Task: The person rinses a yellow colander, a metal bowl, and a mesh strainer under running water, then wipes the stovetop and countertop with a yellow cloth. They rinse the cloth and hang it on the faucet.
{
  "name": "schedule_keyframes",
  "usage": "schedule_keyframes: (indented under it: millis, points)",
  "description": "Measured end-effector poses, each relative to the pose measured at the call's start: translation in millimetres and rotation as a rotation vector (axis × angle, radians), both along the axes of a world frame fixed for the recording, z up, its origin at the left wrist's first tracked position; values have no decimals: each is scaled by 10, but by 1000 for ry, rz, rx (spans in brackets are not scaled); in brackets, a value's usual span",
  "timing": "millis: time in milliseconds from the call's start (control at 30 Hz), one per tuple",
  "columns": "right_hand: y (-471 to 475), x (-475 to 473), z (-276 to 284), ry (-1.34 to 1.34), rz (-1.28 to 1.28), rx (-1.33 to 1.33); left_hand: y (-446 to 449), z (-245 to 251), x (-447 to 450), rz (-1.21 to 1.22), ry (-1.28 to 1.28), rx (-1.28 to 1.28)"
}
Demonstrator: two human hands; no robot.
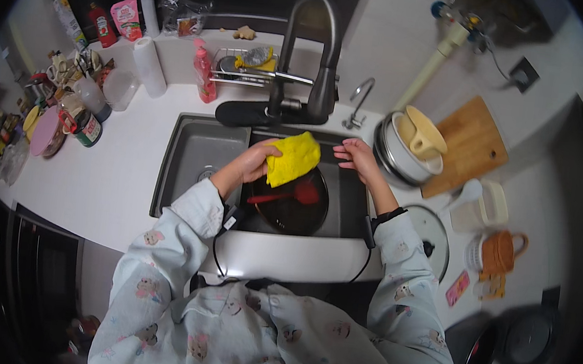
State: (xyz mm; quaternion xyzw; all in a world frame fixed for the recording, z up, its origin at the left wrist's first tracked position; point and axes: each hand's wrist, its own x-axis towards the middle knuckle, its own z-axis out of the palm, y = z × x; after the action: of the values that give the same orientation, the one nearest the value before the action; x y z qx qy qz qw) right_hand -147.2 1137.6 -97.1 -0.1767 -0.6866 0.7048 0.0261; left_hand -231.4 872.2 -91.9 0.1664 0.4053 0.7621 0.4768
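My left hand [256, 162] grips a folded yellow cloth [293, 158] above the right basin of a dark grey double sink [349, 208]. Beneath the cloth lies a dark round pan [283, 215] holding a red spatula [290, 196]; the cloth hides part of its far side. My right hand [355, 159], fingers apart and with nothing in it, hovers over the basin's right side. Behind both hands rises a dark pull-down faucet [327, 80], its spout arched over the sink's back edge.
Right of the sink, stacked bowls [413, 146] lean near a wooden cutting board [468, 146]. A glass lid [426, 232] rests by my right forearm. Pink soap bottle [205, 76] and wire rack [244, 75] stand behind the sink. Jars and a pink-lidded bowl [49, 132] crowd the left counter.
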Motion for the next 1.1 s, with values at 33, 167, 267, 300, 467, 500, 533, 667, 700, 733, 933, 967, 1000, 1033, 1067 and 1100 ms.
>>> schedule_keyframes:
  millis: [33, 167, 267, 300, 467, 500, 533, 667, 700, 733, 933, 967, 1000, 1033, 1067, 1100]
  points:
    - [119, -208, 6, -22, 12, 129, 67, -46, -50, 46, -2, -14]
    - [402, -945, -102, 143, 130, 573, 274, -179, -229, 195, -68, -31]
    - [310, -1415, -323, 443, 236, 676, 316, -257, -222, 274, -95, -47]
    - [259, -1547, -405, 587, 278, 686, 316, -279, -208, 301, -120, -67]
    - [-62, -1925, -686, 740, 358, 613, 250, -361, -155, 362, -185, -88]
    - [-71, -1921, -699, 748, 307, 639, 233, -372, -158, 376, -190, -119]
    - [-31, -1886, -699, 728, 260, 709, 220, -382, -166, 384, -190, -131]
    - [181, -1724, -704, 503, 120, 846, 218, -420, -205, 375, -233, -142]
    - [224, -1708, -709, 567, 133, 795, 233, -432, -207, 372, -233, -139]
    - [211, -1660, -759, 375, 128, 596, 257, -449, -203, 378, -247, -153]
    - [-98, -947, -1211, -310, 518, -705, 440, -689, -170, 280, -268, -115]
    - [-153, -847, -1259, -270, 520, -914, 461, -746, -168, 267, -259, -117]
    - [-188, -759, -1292, -258, 395, -803, 479, -799, -173, 228, -251, -77]
    - [-224, -708, -1307, -159, 357, -739, 511, -850, -173, 293, -238, -165]
    - [-262, -689, -1311, -134, 246, -672, 547, -892, -167, 333, -227, -210]
    - [-314, -686, -1307, -55, 191, -627, 567, -921, -158, 387, -224, -266]
